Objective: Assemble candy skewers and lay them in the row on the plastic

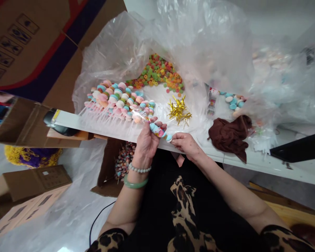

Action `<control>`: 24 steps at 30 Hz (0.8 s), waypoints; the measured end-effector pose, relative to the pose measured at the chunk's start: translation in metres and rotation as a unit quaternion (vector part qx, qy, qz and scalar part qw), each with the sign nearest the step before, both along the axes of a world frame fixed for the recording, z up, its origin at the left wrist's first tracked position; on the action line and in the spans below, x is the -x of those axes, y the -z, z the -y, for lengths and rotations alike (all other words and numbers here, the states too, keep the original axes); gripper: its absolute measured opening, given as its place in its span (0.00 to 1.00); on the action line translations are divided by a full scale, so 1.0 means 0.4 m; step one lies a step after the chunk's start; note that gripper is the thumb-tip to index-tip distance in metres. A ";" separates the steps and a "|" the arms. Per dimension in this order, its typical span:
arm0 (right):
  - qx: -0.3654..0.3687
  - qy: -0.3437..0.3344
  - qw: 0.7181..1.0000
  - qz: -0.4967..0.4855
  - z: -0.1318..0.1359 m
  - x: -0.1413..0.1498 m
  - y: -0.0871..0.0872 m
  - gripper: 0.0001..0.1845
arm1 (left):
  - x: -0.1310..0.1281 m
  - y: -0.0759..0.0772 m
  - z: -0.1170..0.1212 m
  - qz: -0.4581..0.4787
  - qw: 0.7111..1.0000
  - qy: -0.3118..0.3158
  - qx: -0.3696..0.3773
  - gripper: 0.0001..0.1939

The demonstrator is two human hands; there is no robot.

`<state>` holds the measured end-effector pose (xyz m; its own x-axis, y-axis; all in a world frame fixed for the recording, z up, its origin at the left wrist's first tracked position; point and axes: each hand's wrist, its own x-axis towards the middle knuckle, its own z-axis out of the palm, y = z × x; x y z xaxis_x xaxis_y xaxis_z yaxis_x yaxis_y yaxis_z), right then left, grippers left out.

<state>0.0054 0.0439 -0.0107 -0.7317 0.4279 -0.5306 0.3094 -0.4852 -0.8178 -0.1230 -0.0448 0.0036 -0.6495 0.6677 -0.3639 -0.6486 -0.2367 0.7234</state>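
Observation:
My left hand (146,141) is closed around one end of a candy skewer (159,131), whose pastel pieces show between thumb and fingers. At the other end, by a blue and white candy (169,138), the fingertips of my right hand (186,144) pinch together. Just beyond my left hand lies a pile of finished candy skewers (118,98) with white sticks towards me. Gold twist ties (179,110) are heaped on the table beyond my right hand. Green, orange and red ring gummies (159,71) spread behind them.
Clear plastic sheeting (212,38) covers the back of the white table (299,171). To the right are a brown cloth (229,134), loose pastel candies (233,101) and a black bar (299,147). A large carton (39,45) stands left; an open box (107,168) with wrapped sweets sits below.

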 end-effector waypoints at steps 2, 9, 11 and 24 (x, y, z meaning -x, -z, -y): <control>0.090 -0.009 0.996 -0.008 -0.005 0.001 0.000 0.08 | -0.012 0.003 -0.004 0.013 1.000 0.004 -0.001 0.18; 0.278 -0.051 0.958 -0.039 0.002 0.000 -0.005 0.13 | -0.058 0.002 -0.022 0.041 0.999 0.028 -0.006 0.18; 0.195 0.010 0.980 -0.036 0.012 0.002 -0.009 0.12 | -0.067 0.005 -0.024 0.038 0.999 0.029 -0.015 0.19; -0.317 0.014 0.948 -0.012 0.013 -0.023 -0.004 0.08 | -0.033 0.001 0.003 0.024 0.999 0.048 0.001 0.21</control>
